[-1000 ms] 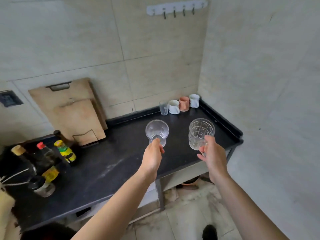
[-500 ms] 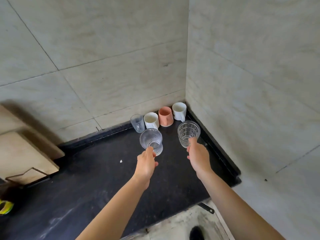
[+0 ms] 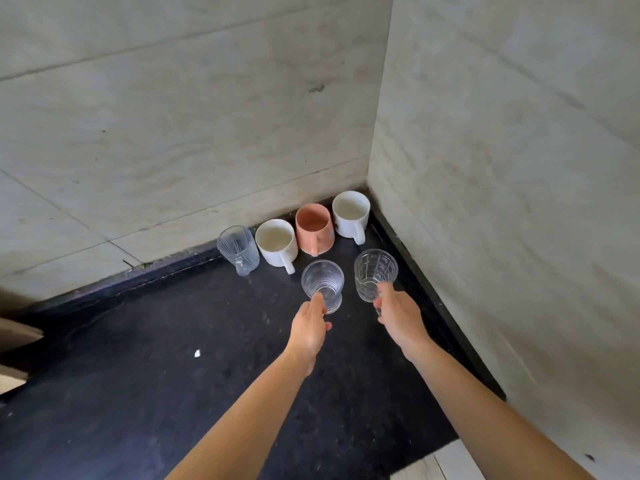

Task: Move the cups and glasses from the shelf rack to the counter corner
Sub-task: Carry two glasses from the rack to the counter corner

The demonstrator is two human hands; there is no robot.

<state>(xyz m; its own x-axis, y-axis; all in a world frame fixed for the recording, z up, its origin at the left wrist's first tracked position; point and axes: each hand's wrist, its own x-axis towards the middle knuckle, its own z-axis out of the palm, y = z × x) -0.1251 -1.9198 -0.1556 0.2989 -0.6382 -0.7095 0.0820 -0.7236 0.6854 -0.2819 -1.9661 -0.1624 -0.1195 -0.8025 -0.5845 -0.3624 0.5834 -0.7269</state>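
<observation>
2 glasses coming down at the desk corner

Over the dark desk (image 3: pixel 173 393), our left hand (image 3: pixel 309 330) clamps the ribbed glass (image 3: pixel 322 285) and our right hand (image 3: pixel 401 318) the cut glass (image 3: pixel 374 273); the 4 vessels at 12 o'clock could get knocked.

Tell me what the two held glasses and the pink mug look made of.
Left glass: clear glass or plastic, with fine rings near the base; the counter shows through. Right glass: clear too, with a moulded grid pattern, likely pressed glass. Pink mug: opaque, matte salmon, thick rim, probably glazed ceramic.
</observation>
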